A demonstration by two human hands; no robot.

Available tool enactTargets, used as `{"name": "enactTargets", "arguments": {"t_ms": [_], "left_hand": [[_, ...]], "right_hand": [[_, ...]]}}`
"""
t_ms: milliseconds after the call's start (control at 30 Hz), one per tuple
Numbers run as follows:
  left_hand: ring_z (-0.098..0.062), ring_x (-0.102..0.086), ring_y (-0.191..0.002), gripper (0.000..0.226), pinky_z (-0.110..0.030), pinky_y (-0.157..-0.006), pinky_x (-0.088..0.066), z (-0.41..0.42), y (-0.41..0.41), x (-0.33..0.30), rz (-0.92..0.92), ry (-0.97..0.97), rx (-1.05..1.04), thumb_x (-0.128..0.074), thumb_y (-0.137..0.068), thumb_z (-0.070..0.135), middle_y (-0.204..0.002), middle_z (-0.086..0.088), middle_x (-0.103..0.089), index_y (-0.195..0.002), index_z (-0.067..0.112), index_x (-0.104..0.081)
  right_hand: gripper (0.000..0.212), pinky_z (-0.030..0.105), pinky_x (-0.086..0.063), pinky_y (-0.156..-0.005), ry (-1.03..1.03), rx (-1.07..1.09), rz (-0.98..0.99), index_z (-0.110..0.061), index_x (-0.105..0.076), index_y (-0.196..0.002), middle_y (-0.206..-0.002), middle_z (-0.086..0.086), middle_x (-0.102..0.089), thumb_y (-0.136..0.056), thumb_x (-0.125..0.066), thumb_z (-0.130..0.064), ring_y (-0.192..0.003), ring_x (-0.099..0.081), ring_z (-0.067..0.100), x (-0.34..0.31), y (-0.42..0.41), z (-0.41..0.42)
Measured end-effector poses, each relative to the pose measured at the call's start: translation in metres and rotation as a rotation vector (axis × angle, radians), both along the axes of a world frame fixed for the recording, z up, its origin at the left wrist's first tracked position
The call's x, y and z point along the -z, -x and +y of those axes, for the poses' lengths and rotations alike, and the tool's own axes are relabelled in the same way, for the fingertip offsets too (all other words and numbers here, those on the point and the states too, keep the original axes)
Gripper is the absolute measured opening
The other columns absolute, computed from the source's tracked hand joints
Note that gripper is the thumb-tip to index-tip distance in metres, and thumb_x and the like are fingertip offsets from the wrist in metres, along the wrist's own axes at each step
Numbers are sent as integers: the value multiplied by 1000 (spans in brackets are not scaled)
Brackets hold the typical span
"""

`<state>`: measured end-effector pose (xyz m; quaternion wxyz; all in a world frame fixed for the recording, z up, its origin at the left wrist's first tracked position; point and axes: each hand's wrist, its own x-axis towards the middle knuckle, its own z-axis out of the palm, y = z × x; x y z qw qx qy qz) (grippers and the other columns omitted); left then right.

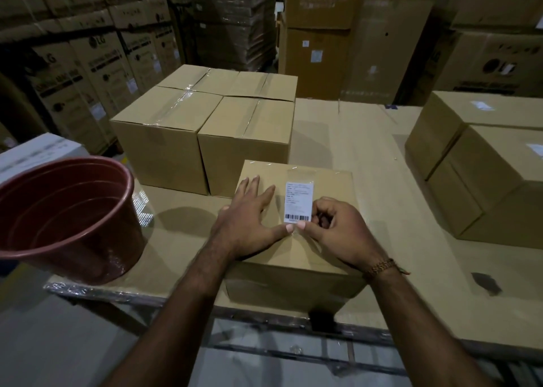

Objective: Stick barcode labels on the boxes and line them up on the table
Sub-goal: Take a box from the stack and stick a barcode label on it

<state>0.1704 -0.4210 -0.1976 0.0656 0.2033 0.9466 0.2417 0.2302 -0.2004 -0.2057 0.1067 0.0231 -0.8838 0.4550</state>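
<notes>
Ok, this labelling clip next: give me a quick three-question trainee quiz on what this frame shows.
1. True or false: the barcode label lies on top of the near box.
2. Which hand lies flat, fingers spread, on that box? A) left hand B) right hand
3. Fill in: left of the near box, a brown ____ stands on the table.

Key
1. True.
2. A; the right hand's fingers are curled at the label's lower right corner.
3. Bucket.
</notes>
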Motion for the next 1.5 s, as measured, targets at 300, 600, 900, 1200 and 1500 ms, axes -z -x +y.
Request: {"name": "enactTargets", "arguments": {"t_ms": [300,600,900,1200,1500], "left_hand": [[-3,2,-160,22,-53,-126,-10,-10,-3,-10,-180,-478,-9,-79,-84,57,-171,15,-27,-106,52,-80],[-2,-4,-159,11,-37,-118,-14,-5,-5,-8,-110,-424,-44,-82,-86,49,-167,18,-35,-97,48,-81],[-2,-53,-136,31,-47,-113,-49,-4,-3,-4,-4,-686,-214,-72,-92,50,-141,20,-63,-122,43,-73],[1,-62,-117,28,-24,-88,-56,-47,3,-14,152,-843,-355,-70,-100,28,-136,13,-64,-126,37,-70],[-9,-62,-123,37,-32,-100,-53,-197,37,-54,290,-644,-305,-72,-97,33,-139,9,-64,-133,31,-67]], "right_hand": [[14,15,-42,-60,36,-28,-1,-20,-79,-92,-76,-11,-59,-86,-87,-30,-63,-50,2,0,-1,1],[12,22,-45,-59,103,-15,29,-22,-76,-91,-81,-7,-66,-94,-78,-34,-65,-52,5,1,1,0],[20,39,-54,-63,235,21,8,-18,-76,-78,-76,-2,-74,-92,-77,-33,-67,-62,15,-2,9,-8],[20,48,-62,-69,310,111,50,-12,-78,-80,-85,0,-80,-97,-77,-22,-80,-75,30,-27,25,-48],[11,42,-60,-72,302,117,48,-15,-82,-85,-88,-3,-81,-91,-84,-25,-75,-72,23,-32,58,-194]]}}
